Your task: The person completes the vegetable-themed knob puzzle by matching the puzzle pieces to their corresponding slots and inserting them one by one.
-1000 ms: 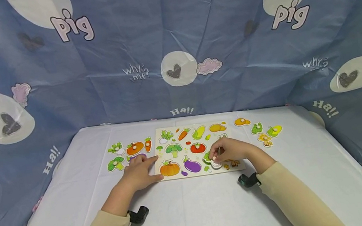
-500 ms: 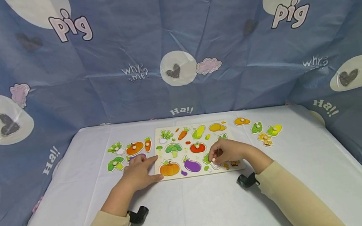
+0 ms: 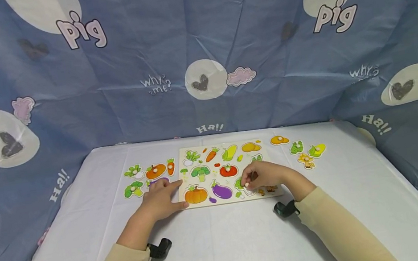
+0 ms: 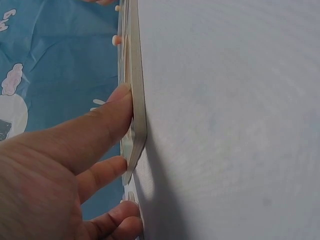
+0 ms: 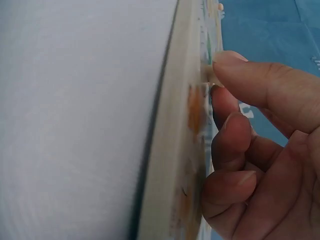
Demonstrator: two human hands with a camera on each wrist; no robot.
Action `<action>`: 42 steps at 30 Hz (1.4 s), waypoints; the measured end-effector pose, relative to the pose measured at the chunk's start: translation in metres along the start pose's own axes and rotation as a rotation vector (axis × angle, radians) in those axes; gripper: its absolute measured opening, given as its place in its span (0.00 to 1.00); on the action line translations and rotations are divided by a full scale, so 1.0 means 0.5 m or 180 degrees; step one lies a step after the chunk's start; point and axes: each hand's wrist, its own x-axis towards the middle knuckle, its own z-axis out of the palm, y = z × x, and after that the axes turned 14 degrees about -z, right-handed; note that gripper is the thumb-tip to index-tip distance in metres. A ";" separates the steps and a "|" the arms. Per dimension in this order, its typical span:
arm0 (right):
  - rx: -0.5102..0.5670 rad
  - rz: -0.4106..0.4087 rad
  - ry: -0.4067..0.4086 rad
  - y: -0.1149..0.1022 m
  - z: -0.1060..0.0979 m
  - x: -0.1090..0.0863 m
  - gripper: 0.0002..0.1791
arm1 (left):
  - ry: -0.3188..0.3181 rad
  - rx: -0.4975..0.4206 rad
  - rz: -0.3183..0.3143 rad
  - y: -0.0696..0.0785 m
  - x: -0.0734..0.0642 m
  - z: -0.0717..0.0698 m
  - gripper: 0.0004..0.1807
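My right hand point(image 3: 262, 173) pinches the small knob point(image 5: 209, 74) of a puzzle piece point(image 3: 239, 183), green on top and white below like a leafy cabbage. The piece lies at its picture in the lower right of the wooden vegetable puzzle board point(image 3: 235, 198), partly hidden by my fingers. At the board's left side rests my left hand point(image 3: 160, 199), fingers fairly straight. Its thumb point(image 4: 112, 112) touches the board near the front-left corner, and a finger point(image 4: 107, 172) touches the side. A knobbed tomato piece point(image 3: 228, 171) sits on the board.
Left of the board lie loose knobbed pieces: radish point(image 3: 133, 171), pumpkin point(image 3: 156, 171), carrot point(image 3: 171, 167), broccoli point(image 3: 133, 189) and a half-hidden eggplant point(image 3: 164, 181). On the right are potato point(image 3: 279, 140), corn point(image 3: 317, 151), a green vegetable point(image 3: 297, 148) and a yellow-brown piece point(image 3: 306, 161).
The cabbage-like piece, tilted and shifted a second ago, now lies flatter over its picture. My right hand has moved slightly left; the left hand stays at the board's edge.
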 end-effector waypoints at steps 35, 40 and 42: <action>-0.0507 0.0220 0.1138 0.008 -0.086 -0.148 0.08 | 0.0031 -0.0007 0.0005 0.001 -0.006 -0.005 0.43; -0.0536 0.0360 0.1299 0.022 -0.093 -0.170 0.09 | 0.0029 -0.0017 0.0003 0.000 -0.004 -0.003 0.43; -0.0553 0.0435 0.1362 0.027 -0.096 -0.182 0.09 | 0.0024 -0.0025 0.0004 0.000 -0.003 -0.002 0.43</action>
